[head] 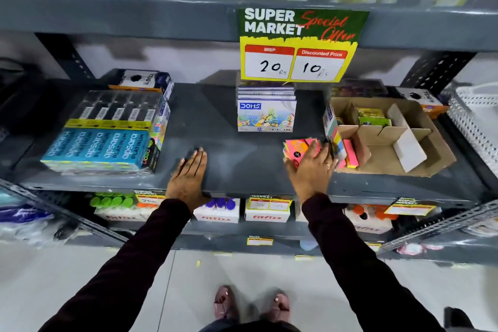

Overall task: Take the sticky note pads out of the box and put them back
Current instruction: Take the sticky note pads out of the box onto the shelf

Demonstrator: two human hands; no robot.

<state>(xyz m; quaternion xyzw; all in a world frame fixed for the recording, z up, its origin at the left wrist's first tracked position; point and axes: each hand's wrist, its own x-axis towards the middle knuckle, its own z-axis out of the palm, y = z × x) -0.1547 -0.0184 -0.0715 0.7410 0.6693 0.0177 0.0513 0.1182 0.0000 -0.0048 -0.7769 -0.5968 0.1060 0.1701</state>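
An open brown cardboard box [420, 153] with card dividers lies on the grey shelf [242, 159] at the right. Green and yellow pads [373, 117] sit in its back compartment. Pink and yellow sticky note pads [350, 155] lean at its left wall, and a multicoloured pack [332, 129] stands upright there. A stack of pink sticky note pads [297, 149] rests on the shelf just left of the box, and my right hand [312, 167] grips it from the front. My left hand [188, 178] lies flat on the shelf's front edge, holding nothing.
A stack of Doms colour boxes [266, 113] stands at mid-shelf under a hanging price sign [299, 44]. Apsara pencil packs [105, 140] fill the left. A white mesh basket [474, 113] sits far right. Bottles and Fitfizz boxes [268, 213] line the shelf below.
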